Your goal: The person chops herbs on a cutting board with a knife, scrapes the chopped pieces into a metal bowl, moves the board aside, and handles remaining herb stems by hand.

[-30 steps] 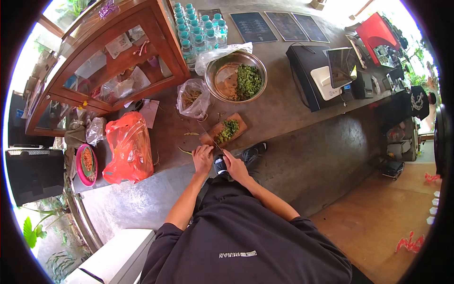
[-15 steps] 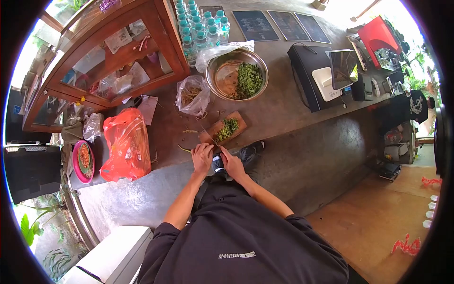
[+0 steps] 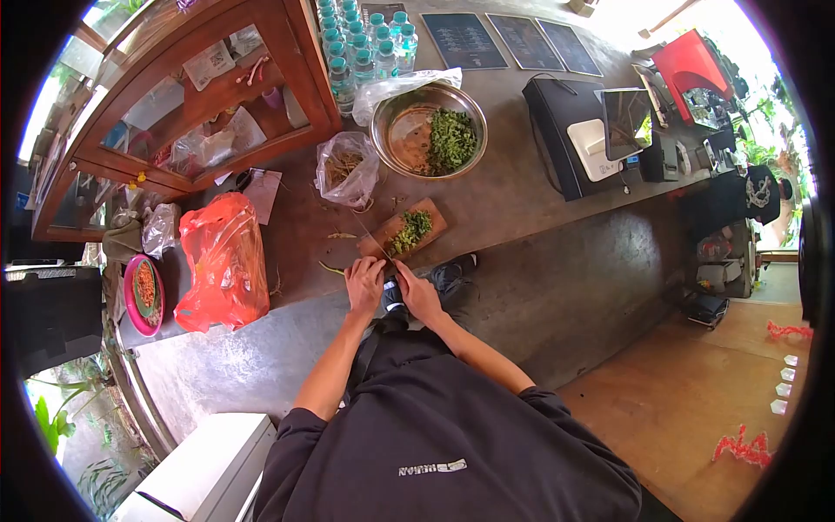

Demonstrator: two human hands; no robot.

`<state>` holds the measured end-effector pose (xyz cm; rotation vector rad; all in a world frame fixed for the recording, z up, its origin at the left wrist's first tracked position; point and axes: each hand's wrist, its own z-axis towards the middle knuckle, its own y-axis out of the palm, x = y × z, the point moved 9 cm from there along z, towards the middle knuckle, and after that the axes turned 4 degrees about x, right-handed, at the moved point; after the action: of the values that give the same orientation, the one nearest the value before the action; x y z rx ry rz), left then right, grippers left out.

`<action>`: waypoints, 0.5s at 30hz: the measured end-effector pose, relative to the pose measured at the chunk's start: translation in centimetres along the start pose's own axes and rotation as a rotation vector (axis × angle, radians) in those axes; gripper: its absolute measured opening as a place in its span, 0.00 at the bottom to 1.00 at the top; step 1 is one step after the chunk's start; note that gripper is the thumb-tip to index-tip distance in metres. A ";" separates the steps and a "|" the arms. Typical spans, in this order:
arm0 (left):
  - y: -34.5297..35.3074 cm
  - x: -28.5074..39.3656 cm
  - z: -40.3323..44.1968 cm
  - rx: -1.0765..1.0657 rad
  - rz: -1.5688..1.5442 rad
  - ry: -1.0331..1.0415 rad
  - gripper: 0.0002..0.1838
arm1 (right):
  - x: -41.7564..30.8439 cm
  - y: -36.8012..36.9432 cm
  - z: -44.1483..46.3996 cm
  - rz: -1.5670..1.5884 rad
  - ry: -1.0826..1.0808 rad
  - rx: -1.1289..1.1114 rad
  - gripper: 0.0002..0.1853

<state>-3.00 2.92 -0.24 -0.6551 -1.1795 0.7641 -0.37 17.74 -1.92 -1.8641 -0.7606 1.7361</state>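
Note:
A wooden cutting board (image 3: 430, 217) lies near the counter's front edge, with chopped green vegetable (image 3: 409, 231) heaped on it. My right hand (image 3: 417, 294) is closed around the handle of a knife (image 3: 378, 239), whose thin blade points up and left across the board's near left end. Beside the blade, my left hand (image 3: 364, 283) has its fingers curled down at the board's edge. A thin green stalk (image 3: 330, 268) sticks out to the left of those fingers; what lies under them is hidden. Behind the board stands a metal bowl (image 3: 404, 143) partly filled with chopped greens.
A clear plastic bag (image 3: 348, 170) of scraps sits behind the board. To the left are a red plastic bag (image 3: 224, 265) and a pink bowl (image 3: 143, 296). Several water bottles (image 3: 364, 65) stand beside a wooden cabinet (image 3: 196, 113). A black box (image 3: 557, 143) and tablet (image 3: 626, 126) are to the right.
The whole view has shifted slightly, with the counter things appearing a little further left and up. Both hands stay at the board's near end, the knife still in the right.

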 end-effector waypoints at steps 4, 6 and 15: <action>0.4 -0.5 0.1 0.007 0.014 0.000 0.13 | -0.3 -0.3 0.3 0.063 -0.001 0.001 0.21; 0.5 -0.7 0.0 0.003 0.021 -0.009 0.14 | -0.3 -0.6 -0.5 0.028 0.014 -0.021 0.21; -0.1 0.1 -0.3 0.019 -0.013 -0.026 0.14 | -0.3 -0.3 0.2 0.017 -0.026 0.001 0.21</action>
<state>-2.67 2.94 -0.23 -0.6230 -1.1981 0.7737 -0.64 17.73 -1.47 -1.8564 -0.7551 1.7739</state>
